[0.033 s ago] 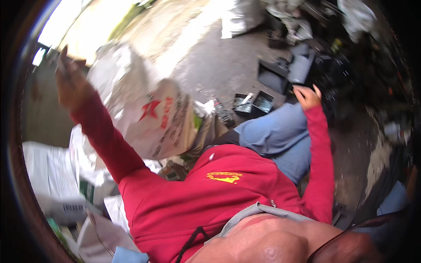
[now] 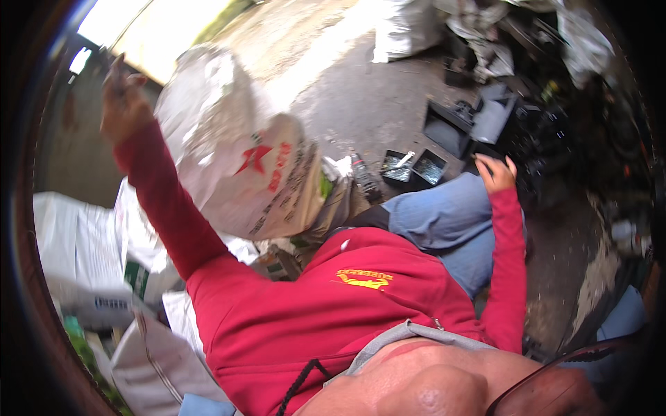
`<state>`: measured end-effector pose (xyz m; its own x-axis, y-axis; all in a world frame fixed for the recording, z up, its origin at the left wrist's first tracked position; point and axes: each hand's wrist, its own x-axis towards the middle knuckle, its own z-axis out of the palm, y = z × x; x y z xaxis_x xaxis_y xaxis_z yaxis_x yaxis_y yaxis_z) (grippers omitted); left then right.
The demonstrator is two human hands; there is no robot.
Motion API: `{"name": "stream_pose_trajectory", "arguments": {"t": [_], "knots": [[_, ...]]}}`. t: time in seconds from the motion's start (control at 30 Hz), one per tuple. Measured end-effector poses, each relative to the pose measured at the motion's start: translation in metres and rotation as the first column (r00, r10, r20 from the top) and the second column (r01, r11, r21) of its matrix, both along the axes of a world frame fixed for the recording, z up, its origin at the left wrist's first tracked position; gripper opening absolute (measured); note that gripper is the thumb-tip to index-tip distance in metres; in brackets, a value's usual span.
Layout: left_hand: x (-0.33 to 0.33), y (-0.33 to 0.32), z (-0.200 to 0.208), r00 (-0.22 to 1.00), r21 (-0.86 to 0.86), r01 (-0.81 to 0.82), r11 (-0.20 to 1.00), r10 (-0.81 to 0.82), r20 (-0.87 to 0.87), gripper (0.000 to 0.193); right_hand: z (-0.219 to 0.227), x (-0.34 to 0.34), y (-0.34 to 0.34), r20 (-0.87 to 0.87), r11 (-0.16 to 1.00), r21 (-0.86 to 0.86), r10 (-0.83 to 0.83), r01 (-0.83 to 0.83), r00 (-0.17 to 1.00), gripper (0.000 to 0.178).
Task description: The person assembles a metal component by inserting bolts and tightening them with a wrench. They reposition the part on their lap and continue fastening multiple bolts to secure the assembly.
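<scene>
Black box (image 2: 447, 133) is parked right of upper centre, near the right hand (image 2: 498, 177); left hand (image 2: 126, 104) is raised upper left. Fingers loosely bent, grip can't be told. Bare floor (image 2: 340, 104) is left open, edged by white sack (image 2: 208, 166).

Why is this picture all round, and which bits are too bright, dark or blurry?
Head view: it's fisheye, so the sides end in curved black rims; head view: daylight washes out the top left, and the white bag has shiny patches; head view: the left hand looks smeary; head view: the dark pile on the right is too shadowy to make out clearly.
</scene>
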<state>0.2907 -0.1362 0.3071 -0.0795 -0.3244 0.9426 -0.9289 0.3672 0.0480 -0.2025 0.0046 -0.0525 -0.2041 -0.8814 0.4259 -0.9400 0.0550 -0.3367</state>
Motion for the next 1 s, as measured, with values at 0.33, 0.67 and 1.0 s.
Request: {"name": "stream_pose_trajectory", "arguments": {"t": [0.33, 0.67, 1.0], "knots": [[0.162, -0.108, -0.181, 0.89, 0.915, -0.39, 0.1, 0.296, 0.347, 0.032, -0.071, 0.02, 0.04, 0.396, 0.993, 0.102, 0.016, -0.061, 0.918, 0.029], [0.136, -0.128, -0.223, 0.881, 0.889, -0.426, 0.167, 0.3, 0.366, 0.031, -0.069, 0.022, 0.041, 0.437, 0.993, 0.118, -0.056, 0.005, 0.898, 0.031], [0.157, -0.121, -0.207, 0.891, 0.854, -0.406, 0.325, 0.349, 0.291, 0.03, -0.08, 0.027, 0.033, 0.455, 0.989, 0.149, -0.079, 0.012, 0.887, 0.033]]}}
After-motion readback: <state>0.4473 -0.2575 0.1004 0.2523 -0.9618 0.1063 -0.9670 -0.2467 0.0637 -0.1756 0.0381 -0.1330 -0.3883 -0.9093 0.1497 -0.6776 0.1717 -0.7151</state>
